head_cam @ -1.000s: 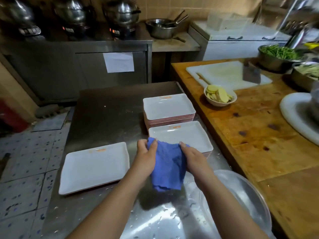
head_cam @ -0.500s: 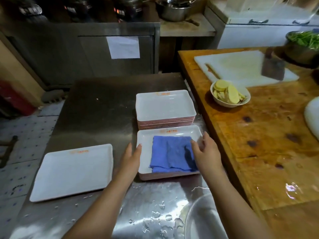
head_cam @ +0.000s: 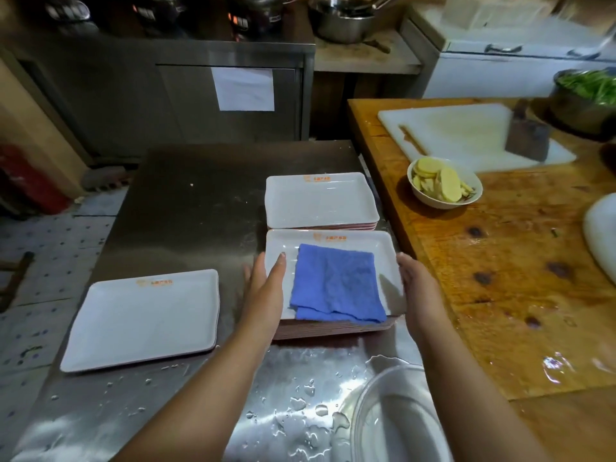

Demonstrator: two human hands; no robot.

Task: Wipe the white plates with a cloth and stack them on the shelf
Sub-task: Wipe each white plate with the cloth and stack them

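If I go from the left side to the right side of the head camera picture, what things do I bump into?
Single white plate → left hand → blue cloth → right hand → bowl of yellow slices → cleaver → bowl of greens.

Commercial kitchen, restaurant back-of-house. Evidence: wet stainless steel worktop (head_cam: 186,195), steel cabinet (head_cam: 166,88) with a paper notice (head_cam: 245,89), steel pots (head_cam: 343,20) behind. Stacks of identical logo-printed white plates (head_cam: 320,201). Wooden prep worktop (head_cam: 500,261) carries a white cutting board (head_cam: 460,128), a cleaver (head_cam: 528,138), a bowl of sliced potato (head_cam: 445,186), probably, and a steel bowl of greens (head_cam: 586,91). Tiled floor (head_cam: 50,248).
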